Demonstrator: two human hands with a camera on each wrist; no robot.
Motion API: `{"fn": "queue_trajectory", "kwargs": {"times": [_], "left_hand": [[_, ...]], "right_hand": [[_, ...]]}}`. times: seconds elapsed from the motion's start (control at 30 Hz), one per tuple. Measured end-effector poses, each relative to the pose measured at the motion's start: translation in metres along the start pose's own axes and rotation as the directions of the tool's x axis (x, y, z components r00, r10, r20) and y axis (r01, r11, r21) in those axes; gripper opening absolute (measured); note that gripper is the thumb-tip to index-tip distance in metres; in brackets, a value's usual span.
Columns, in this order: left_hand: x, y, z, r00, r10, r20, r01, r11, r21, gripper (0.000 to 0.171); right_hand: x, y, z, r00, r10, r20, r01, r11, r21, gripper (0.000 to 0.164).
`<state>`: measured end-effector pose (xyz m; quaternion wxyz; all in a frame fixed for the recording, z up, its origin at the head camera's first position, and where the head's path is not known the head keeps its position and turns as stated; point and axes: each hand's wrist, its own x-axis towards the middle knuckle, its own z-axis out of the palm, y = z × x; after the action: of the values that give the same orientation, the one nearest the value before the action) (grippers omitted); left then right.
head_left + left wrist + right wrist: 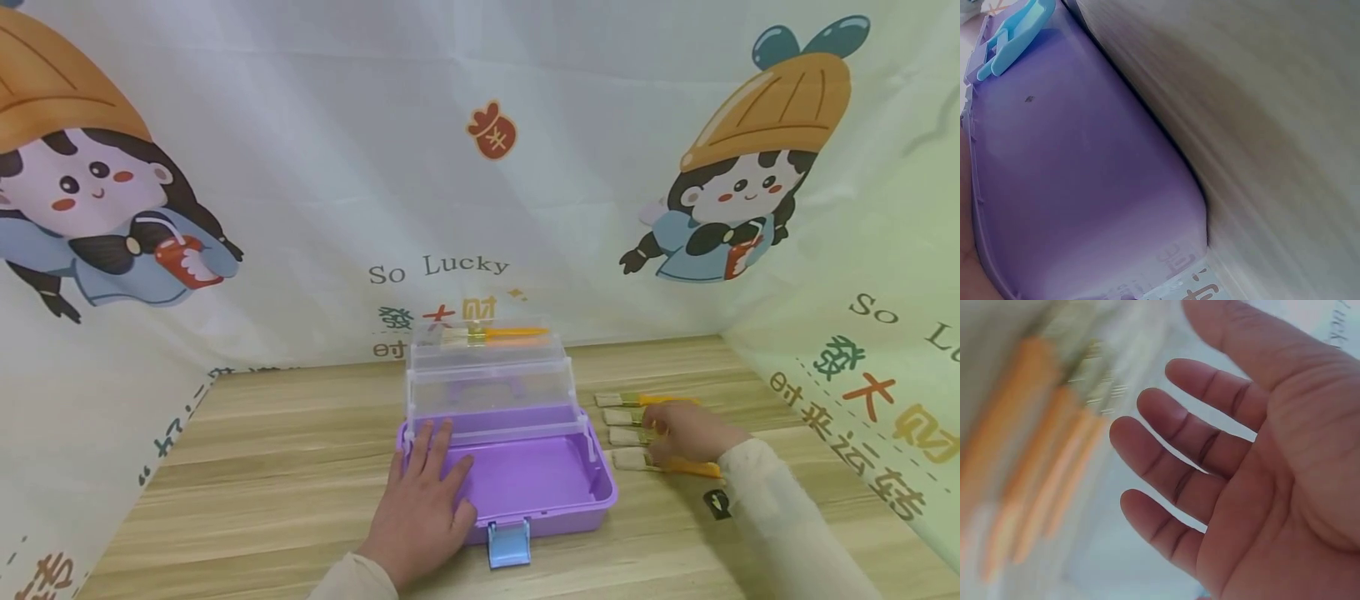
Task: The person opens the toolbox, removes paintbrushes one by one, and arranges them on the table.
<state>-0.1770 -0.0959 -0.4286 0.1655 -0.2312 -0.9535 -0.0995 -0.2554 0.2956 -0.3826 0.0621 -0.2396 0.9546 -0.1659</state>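
A purple plastic box stands with its lid back and clear tiered trays raised. My left hand rests with spread fingers on its front left rim; the left wrist view shows the box's outer wall close up. To the right of the box, several flat paintbrushes with orange handles lie in a row. Over them is my right hand. In the right wrist view that hand has loosely bent, parted fingers and holds nothing, with the blurred orange handles beside its fingertips.
At least one more orange-handled brush lies in the top clear tray. A light-blue latch hangs open at the box's front. A small black item lies near the right sleeve. Printed cloth walls the wood-grain table at back and sides.
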Motion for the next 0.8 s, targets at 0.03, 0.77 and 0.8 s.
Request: {"fn": "queue_trajectory", "kwargs": {"times": [0.03,0.77,0.8], "left_hand": [[0.0,0.0,0.0,1.0,-0.001,0.001,0.001,1.0,-0.001,0.05],[0.0,-0.002,-0.002,1.0,0.007,0.013,-0.007,1.0,0.005,0.051],[-0.001,-0.002,-0.001,1.0,0.01,0.012,-0.01,1.0,0.005,0.05]], "right_hand": [[0.004,-0.005,-0.005,1.0,-0.009,0.001,0.009,1.0,-0.004,0.03],[0.122,-0.101,-0.045,0.96,-0.223,-0.169,0.221,0.975,-0.033,0.03],[0.126,-0.103,-0.045,0.961,-0.224,-0.163,0.222,0.974,-0.035,0.03]]}}
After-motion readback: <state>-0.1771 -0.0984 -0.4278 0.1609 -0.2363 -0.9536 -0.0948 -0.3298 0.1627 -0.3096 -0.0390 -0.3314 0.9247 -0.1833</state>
